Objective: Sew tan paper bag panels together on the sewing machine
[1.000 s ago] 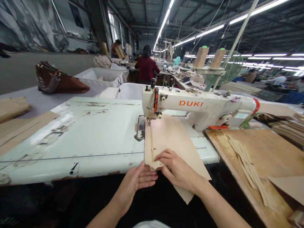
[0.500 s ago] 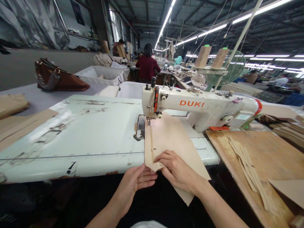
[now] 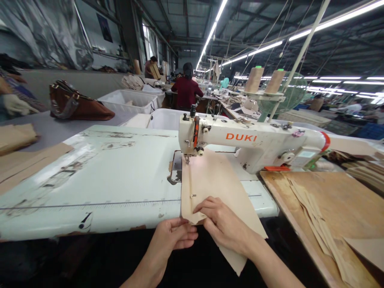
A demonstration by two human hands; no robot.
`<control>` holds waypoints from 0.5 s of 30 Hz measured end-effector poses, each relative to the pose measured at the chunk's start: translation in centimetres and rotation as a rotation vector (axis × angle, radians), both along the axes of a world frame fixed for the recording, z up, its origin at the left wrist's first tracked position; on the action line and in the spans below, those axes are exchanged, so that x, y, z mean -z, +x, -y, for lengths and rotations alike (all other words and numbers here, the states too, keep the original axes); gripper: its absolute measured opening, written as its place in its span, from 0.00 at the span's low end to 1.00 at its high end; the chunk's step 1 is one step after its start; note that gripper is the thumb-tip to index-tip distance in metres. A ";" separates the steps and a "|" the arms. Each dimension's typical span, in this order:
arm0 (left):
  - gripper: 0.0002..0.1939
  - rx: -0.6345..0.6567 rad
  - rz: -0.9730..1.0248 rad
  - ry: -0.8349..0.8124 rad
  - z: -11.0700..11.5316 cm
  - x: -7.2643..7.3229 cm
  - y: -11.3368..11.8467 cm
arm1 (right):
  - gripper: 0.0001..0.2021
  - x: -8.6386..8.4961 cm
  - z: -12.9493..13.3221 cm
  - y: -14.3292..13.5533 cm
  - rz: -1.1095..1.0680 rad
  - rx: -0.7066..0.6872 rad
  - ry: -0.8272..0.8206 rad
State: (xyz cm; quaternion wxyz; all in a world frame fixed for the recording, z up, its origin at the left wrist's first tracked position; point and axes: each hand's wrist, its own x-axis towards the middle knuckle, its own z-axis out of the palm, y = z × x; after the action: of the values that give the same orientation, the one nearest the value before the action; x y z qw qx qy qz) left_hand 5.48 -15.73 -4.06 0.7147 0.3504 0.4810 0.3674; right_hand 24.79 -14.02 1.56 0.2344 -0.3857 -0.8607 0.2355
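A beige panel [image 3: 218,182] of leather-like material lies under the presser foot [image 3: 187,159] of a white DUKI sewing machine [image 3: 222,136]. Along its left side runs a narrow zipper [image 3: 190,182] with a small metal zipper pull [image 3: 193,196]. My right hand [image 3: 225,224] grips the near part of the panel, fingertips on top beside the zipper's end and thumb at the edge. At the near left corner, my left hand [image 3: 172,240] has its thumb and curled fingers closed on the panel's edge. The panel's near right part hangs over the table edge.
A pale green machine table [image 3: 120,172] with a printed ruler extends left. Right stands a wooden board [image 3: 324,208] with beige strips [image 3: 318,224]. A brown handbag [image 3: 79,102], a white bin [image 3: 129,100] and thread cones [image 3: 255,80] are farther back. A person's gloved hand [image 3: 18,106] shows far left.
My left fingers have curled in at the panel's corner. My right hand keeps its place on the panel. The view has tilted slightly up, and a gloved hand has appeared at far left.
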 end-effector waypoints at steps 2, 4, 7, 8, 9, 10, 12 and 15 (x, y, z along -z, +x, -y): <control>0.26 -0.003 -0.014 0.008 0.0 -0.2 0.1 | 0.14 -0.3 0.0 0.0 0.017 -0.016 0.009; 0.26 -0.005 -0.028 0.017 0.1 -0.3 0.2 | 0.13 -0.4 0.1 0.0 0.042 -0.033 0.021; 0.27 -0.005 -0.042 0.024 0.1 -0.4 0.2 | 0.11 -0.4 0.2 0.0 0.077 -0.063 0.047; 0.27 -0.004 -0.044 0.025 0.1 -0.3 0.2 | 0.11 -0.4 0.3 0.0 0.086 -0.070 0.058; 0.28 -0.004 -0.046 0.026 0.1 -0.3 0.2 | 0.11 -0.2 0.3 0.0 0.095 -0.075 0.070; 0.29 -0.003 -0.047 0.028 0.1 -0.3 0.2 | 0.12 -0.1 0.3 0.0 0.106 -0.078 0.082; 0.30 -0.003 -0.052 0.036 0.1 -0.2 0.2 | 0.12 0.2 0.5 -0.2 0.133 -0.079 0.098; 0.28 -0.017 -0.068 0.064 0.1 0.0 0.3 | 0.15 0.9 1.0 -0.6 0.164 -0.030 0.121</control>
State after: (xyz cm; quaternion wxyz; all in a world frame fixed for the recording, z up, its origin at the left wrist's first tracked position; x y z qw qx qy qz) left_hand 5.75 -15.82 -4.09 0.6834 0.3812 0.4959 0.3766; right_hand 24.18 -15.06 0.63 0.1822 -0.3758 -0.8954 0.1544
